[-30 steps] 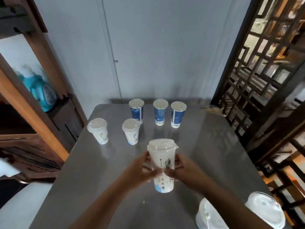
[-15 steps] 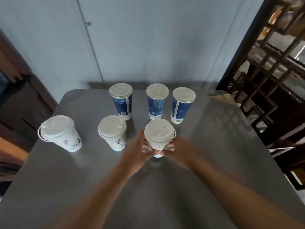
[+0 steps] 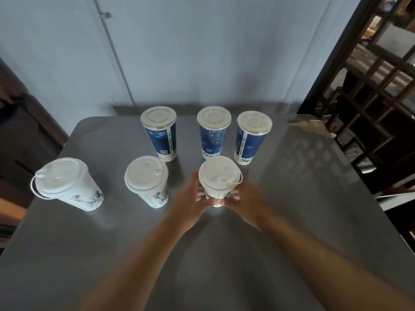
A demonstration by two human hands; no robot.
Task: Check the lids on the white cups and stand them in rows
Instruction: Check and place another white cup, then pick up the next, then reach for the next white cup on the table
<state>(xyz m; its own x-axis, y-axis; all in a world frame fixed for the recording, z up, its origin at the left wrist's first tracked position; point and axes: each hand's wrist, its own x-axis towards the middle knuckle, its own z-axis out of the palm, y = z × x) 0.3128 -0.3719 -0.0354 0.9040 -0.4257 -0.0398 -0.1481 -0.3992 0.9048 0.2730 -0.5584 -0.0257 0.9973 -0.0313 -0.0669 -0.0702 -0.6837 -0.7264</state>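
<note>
Standing at the far left of the frame, a white lidded cup (image 3: 67, 185) was seen on the grey table (image 3: 292, 243), well apart from the others and printed with dark ink drawings near its base. Right of it, at centre-left, a second white cup (image 3: 147, 181) was placed upright under a sip lid (image 3: 146, 172). Behind that, in the upper middle, a row of three blue cups was lined up: the left blue cup (image 3: 161, 133), the middle blue cup (image 3: 213, 133) and the right blue cup (image 3: 251, 138), each capped with a flat lid. And at centre frame the third white cup (image 3: 219, 182) was gripped low on its body, its base down at the tabletop, just in front of the middle and right blue cups. The left hand (image 3: 190, 198) was pressed to its left side, fingers curled around the wall; the right hand (image 3: 247, 200) was wrapped against the right side likewise. The lid was fully seated as far as could be judged. At the right edge, dark wooden lattice (image 3: 370, 86) was visible.
</note>
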